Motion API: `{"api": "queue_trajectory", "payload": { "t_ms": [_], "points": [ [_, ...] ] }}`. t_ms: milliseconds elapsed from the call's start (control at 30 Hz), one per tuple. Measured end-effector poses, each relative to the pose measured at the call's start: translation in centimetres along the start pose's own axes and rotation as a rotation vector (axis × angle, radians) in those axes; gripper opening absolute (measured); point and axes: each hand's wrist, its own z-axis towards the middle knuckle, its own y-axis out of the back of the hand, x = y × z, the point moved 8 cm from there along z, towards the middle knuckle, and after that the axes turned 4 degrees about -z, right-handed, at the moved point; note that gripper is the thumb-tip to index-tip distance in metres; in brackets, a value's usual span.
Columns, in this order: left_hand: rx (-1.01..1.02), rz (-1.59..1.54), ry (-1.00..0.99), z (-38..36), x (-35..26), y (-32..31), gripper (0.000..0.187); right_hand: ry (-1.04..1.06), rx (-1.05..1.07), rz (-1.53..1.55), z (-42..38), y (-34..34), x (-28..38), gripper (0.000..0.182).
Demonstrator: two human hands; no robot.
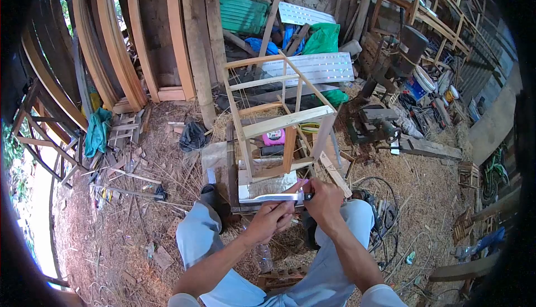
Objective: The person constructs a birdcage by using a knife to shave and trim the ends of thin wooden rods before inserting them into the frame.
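Observation:
In front of my knees, my right hand is closed around the black handle of a knife, whose long silver blade points left. My left hand is just below the blade with its fingers curled together; what they hold, if anything, is hidden. A small pinkish piece shows beside my right fingers, too small to name. Just beyond my hands a wooden frame of slim bars stands on a low whitish work surface.
A pink tape measure sits inside the frame. To the right are a dark metal machine and a black cable. Curved wooden door frames lean at the back left. Shavings and offcuts cover the ground.

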Motion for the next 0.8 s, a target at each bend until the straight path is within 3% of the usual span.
{"api": "queue_trajectory", "payload": {
  "t_ms": [100, 233, 300, 400, 467, 567, 800],
  "points": [
    [0.000, -0.081, 0.000, 0.1, 0.1, -0.3, 0.053, -0.032, -0.128, -0.011, -0.1, 0.8, -0.4, 0.015],
    [-0.027, -0.073, 0.004, 0.4, 0.4, -0.2, 0.047, -0.057, -0.116, -0.009, 0.5, 1.0, -1.3, 0.012],
    [-0.030, -0.052, 0.010, 0.2, 0.4, -0.5, 0.047, -0.251, -0.129, -0.161, 1.2, 1.9, -3.8, 0.009],
    [0.023, 0.007, -0.023, -0.1, -0.2, -1.5, 0.044, -0.295, -0.158, -0.054, 1.7, 2.8, -5.2, 0.013],
    [0.022, 0.082, -0.066, 0.3, -1.0, -0.7, 0.044, -0.207, -0.144, -0.122, 1.1, 2.1, -4.2, 0.016],
    [-0.033, 0.010, -0.127, 0.4, -2.0, -0.2, 0.042, -0.078, -0.025, 0.084, 0.4, 0.3, -2.1, 0.022],
    [0.011, 0.122, -0.098, 0.2, -2.1, -0.4, 0.048, 0.081, 0.055, 0.125, -0.1, 0.2, 0.5, 0.026]
  ]
}}
